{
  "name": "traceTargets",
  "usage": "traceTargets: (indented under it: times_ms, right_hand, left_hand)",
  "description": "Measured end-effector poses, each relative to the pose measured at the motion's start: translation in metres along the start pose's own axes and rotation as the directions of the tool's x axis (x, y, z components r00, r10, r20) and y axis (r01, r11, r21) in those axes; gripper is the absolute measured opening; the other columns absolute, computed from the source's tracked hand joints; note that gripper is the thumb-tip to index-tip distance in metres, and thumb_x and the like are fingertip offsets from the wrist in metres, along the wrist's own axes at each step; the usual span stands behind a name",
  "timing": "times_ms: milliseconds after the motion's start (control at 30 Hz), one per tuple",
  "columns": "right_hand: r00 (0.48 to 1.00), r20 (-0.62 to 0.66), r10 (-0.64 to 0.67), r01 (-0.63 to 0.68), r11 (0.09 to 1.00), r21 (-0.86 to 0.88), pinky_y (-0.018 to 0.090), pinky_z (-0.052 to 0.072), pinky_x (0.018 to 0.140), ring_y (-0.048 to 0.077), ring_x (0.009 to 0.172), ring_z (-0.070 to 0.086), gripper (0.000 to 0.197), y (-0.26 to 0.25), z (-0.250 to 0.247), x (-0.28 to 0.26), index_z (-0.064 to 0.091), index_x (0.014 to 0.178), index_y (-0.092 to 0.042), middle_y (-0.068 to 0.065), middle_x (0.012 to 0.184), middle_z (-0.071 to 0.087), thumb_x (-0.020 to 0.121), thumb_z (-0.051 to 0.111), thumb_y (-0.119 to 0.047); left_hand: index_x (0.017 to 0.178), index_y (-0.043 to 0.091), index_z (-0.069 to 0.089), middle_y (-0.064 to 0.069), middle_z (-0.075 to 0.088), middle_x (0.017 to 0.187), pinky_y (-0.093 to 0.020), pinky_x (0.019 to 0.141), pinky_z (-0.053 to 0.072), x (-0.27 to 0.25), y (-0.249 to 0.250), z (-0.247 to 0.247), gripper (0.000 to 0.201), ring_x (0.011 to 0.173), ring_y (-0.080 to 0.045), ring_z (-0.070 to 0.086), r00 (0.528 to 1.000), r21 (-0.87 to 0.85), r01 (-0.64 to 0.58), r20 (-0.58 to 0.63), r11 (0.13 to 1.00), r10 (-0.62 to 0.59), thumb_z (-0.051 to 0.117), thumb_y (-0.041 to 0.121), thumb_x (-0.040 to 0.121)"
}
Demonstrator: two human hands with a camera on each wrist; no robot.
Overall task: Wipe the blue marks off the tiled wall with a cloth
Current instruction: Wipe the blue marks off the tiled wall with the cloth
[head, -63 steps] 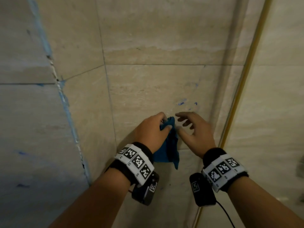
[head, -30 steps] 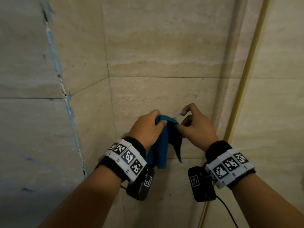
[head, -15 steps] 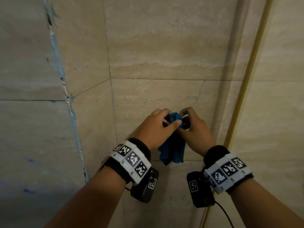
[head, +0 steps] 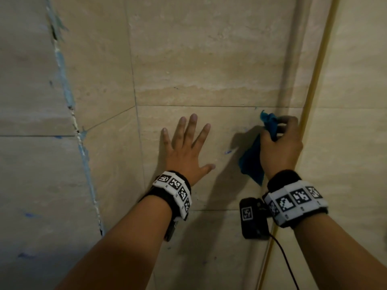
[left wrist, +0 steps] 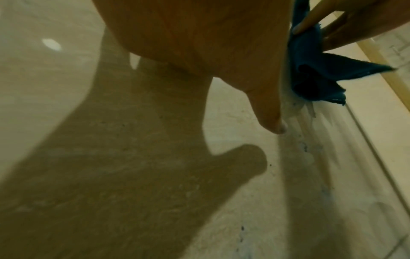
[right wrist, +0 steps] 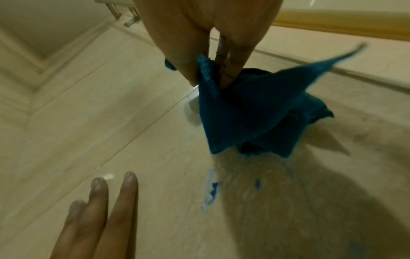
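My right hand (head: 279, 141) grips a bunched blue cloth (head: 251, 162) against the beige tiled wall (head: 209, 59), near the corner strip. The cloth (right wrist: 250, 112) hangs from my curled fingers, folds loose. My left hand (head: 188, 143) lies flat on the tile with fingers spread, holding nothing. Small blue marks (head: 228, 152) sit on the tile between the two hands; in the right wrist view the marks (right wrist: 211, 190) lie just below the cloth, beside my left fingertips (right wrist: 129, 177). The left wrist view shows my thumb (left wrist: 269, 112) and the cloth (left wrist: 310, 73).
A gold metal strip (head: 310, 114) runs down the corner at right. A grout line smeared blue (head: 69, 97) runs down the left wall, with faint blue spots (head: 29, 215) lower left. A cable (head: 287, 266) trails from the right wrist camera.
My left hand let go of the cloth, moved left and spread flat on the tile. The right hand carried the cloth up and to the right, uncovering a blue mark.
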State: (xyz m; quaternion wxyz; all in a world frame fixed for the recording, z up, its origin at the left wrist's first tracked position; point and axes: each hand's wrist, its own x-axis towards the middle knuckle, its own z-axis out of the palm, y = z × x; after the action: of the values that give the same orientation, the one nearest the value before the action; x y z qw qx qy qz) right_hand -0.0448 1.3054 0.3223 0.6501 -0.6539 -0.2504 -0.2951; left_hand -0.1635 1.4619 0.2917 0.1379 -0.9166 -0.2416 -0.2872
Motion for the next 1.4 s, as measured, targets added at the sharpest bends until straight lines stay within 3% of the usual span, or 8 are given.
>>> traceTargets:
  times_ms: [133, 333, 467, 633, 833, 967, 1200, 1400]
  right_hand:
    - [0.999, -0.020, 0.029, -0.029, 0.999, -0.031, 0.043, 0.048, 0.094, 0.027, 0.110, 0.054, 0.037, -0.003, 0.010, 0.024, 0.050, 0.123, -0.011, 0.013, 0.122, 0.053, 0.088, 0.062, -0.018]
    - [0.968, 0.134, -0.211, 0.228, 0.964, -0.133, 0.013, 0.036, 0.088, 0.018, 0.104, 0.050, 0.042, 0.004, 0.019, 0.016, 0.048, 0.138, -0.015, 0.013, 0.131, 0.042, 0.096, 0.051, -0.015]
    - [0.898, 0.186, -0.400, 0.439, 0.849, -0.295, 0.030, 0.045, 0.077, 0.032, 0.098, 0.054, 0.042, 0.027, 0.023, 0.006, 0.055, 0.134, -0.017, 0.017, 0.115, 0.053, 0.093, 0.059, -0.012]
    - [0.904, 0.114, -0.411, 0.426, 0.856, -0.293, 0.040, 0.047, 0.082, 0.037, 0.101, 0.051, 0.040, 0.031, 0.025, 0.007, 0.056, 0.132, -0.017, 0.020, 0.115, 0.052, 0.093, 0.057, -0.010]
    - [0.889, 0.086, -0.450, 0.458, 0.864, -0.209, 0.026, 0.039, 0.086, 0.031, 0.101, 0.051, 0.043, 0.015, 0.039, 0.021, 0.052, 0.135, -0.018, 0.020, 0.115, 0.051, 0.093, 0.056, -0.008]
    - [0.835, 0.188, -0.517, 0.548, 0.810, -0.207, 0.031, 0.041, 0.086, 0.030, 0.098, 0.050, 0.045, 0.035, 0.034, 0.006, 0.053, 0.134, -0.020, 0.019, 0.112, 0.050, 0.091, 0.057, -0.007]
    - [0.933, 0.116, -0.341, 0.355, 0.925, -0.134, 0.025, 0.035, 0.096, 0.027, 0.105, 0.046, 0.046, 0.039, 0.035, -0.004, 0.052, 0.135, -0.019, 0.017, 0.117, 0.045, 0.092, 0.054, -0.003]
    - [0.859, 0.125, -0.497, 0.512, 0.839, -0.184, 0.028, 0.040, 0.090, 0.029, 0.101, 0.048, 0.049, 0.031, 0.041, 0.008, 0.053, 0.134, -0.020, 0.019, 0.114, 0.049, 0.090, 0.057, -0.001]
  left_hand:
    - [0.137, 0.030, -0.042, -0.006, -0.055, 0.138, -0.066, 0.105, -0.019, 0.006, -0.003, 0.005, 0.129, 0.127, -0.031, -0.049, 0.998, 0.062, 0.002, 0.058, 0.998, -0.005, 0.045, 0.090, 0.062]
    - [0.131, 0.027, -0.049, -0.010, -0.056, 0.136, -0.069, 0.100, -0.022, 0.010, 0.000, 0.012, 0.141, 0.124, -0.036, -0.051, 0.997, 0.084, 0.020, 0.070, 0.996, -0.026, 0.052, 0.090, 0.056]
    - [0.131, 0.026, -0.049, -0.010, -0.055, 0.137, -0.069, 0.100, -0.023, 0.010, 0.000, 0.012, 0.141, 0.125, -0.036, -0.051, 0.997, 0.092, 0.030, 0.065, 0.995, -0.036, 0.052, 0.089, 0.056]
    - [0.132, 0.026, -0.048, -0.011, -0.053, 0.139, -0.069, 0.101, -0.021, 0.009, 0.000, 0.010, 0.141, 0.127, -0.036, -0.049, 0.998, 0.096, 0.028, 0.059, 0.995, -0.033, 0.052, 0.090, 0.056]
    - [0.131, 0.026, -0.049, -0.011, -0.054, 0.138, -0.070, 0.102, -0.019, 0.009, 0.001, 0.012, 0.140, 0.125, -0.036, -0.050, 0.998, 0.098, 0.031, 0.057, 0.995, -0.036, 0.054, 0.088, 0.057]
    - [0.130, 0.027, -0.049, -0.010, -0.054, 0.138, -0.070, 0.102, -0.019, 0.008, 0.001, 0.011, 0.140, 0.126, -0.036, -0.049, 0.998, 0.093, 0.029, 0.061, 0.995, -0.035, 0.054, 0.088, 0.057]
    - [0.131, 0.028, -0.048, -0.010, -0.055, 0.137, -0.069, 0.102, -0.020, 0.008, 0.001, 0.010, 0.137, 0.125, -0.036, -0.050, 0.996, 0.100, 0.031, 0.075, 0.995, -0.039, 0.051, 0.088, 0.059]
    - [0.130, 0.027, -0.050, -0.011, -0.055, 0.137, -0.070, 0.102, -0.020, 0.008, 0.002, 0.010, 0.138, 0.125, -0.037, -0.050, 0.997, 0.104, 0.038, 0.068, 0.994, -0.045, 0.052, 0.088, 0.059]
